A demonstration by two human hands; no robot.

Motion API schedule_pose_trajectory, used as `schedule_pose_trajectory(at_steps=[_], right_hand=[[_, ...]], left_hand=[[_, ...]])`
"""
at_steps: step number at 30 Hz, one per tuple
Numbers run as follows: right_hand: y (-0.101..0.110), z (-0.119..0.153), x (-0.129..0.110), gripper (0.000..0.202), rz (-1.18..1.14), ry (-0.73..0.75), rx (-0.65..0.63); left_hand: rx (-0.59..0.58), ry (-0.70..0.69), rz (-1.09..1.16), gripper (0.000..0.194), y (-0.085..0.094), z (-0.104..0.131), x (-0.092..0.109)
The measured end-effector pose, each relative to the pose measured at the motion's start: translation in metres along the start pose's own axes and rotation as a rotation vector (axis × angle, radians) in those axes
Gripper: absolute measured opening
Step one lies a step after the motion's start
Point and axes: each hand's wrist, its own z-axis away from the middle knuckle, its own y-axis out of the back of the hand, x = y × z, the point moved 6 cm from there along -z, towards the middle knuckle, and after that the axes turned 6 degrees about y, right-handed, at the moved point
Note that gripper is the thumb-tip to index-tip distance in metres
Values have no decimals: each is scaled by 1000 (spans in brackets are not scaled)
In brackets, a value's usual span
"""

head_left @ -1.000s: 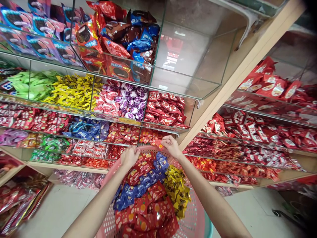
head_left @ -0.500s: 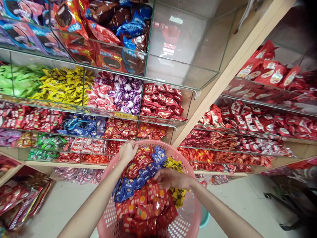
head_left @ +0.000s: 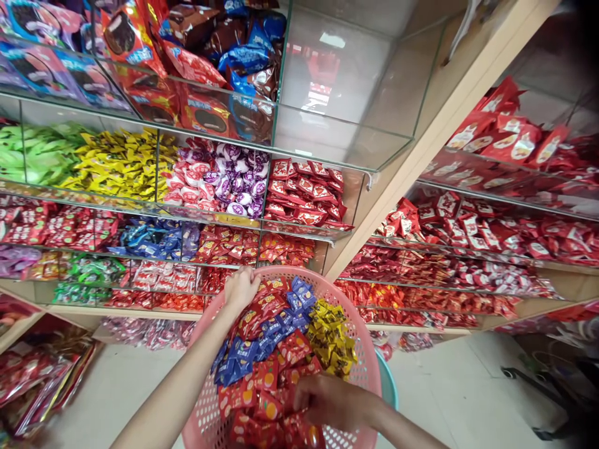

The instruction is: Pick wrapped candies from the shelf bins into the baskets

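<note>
A pink perforated plastic basket (head_left: 367,349) is in front of me, with wrapped candies in coloured groups. My left hand (head_left: 241,289) is closed over its far left rim. Inside, my right hand (head_left: 327,399) is low over the red candy packets (head_left: 266,405), slightly blurred. Its fingers curl down among them, and whatever they hold is hidden. Blue candy packets (head_left: 281,324) run across the middle, between those red ones and a darker red group (head_left: 262,308) at the back. Yellow candy packets (head_left: 333,337) are at the right side.
Glass-fronted shelves of sorted candies (head_left: 126,162) stand ahead. A slanting wooden post (head_left: 374,224) divides them from more red packets (head_left: 468,224) at right. A turquoise tub (head_left: 387,380) shows beneath the basket. Black chair legs (head_left: 538,386) are on the floor at right.
My right hand has moved nearer to me, from the basket's middle onto the front red packets, uncovering the yellow ones. My left hand stays on the rim.
</note>
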Motion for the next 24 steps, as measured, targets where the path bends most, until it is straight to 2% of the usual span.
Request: schedule_pose_trajectory(at_steps=[4,9,12,18,24], right_hand=[[0,4,-11,28,161,-12,-20],[10,8,-19,19,362,-174,-53],[12,8,-16,19,373,-238,-48],[12,6,-1,12,282,-196,-34],[18,8,2,14,489,-353,-23]], left_hand=[[7,-8,0,24,0,1,0],[18,-14,4,25,-1,1,0],[19,-17,8,24,-1,0,-1],[16,-17,14,24,-1,-1,-1],[15,-17,13,25,-2,0,-1]])
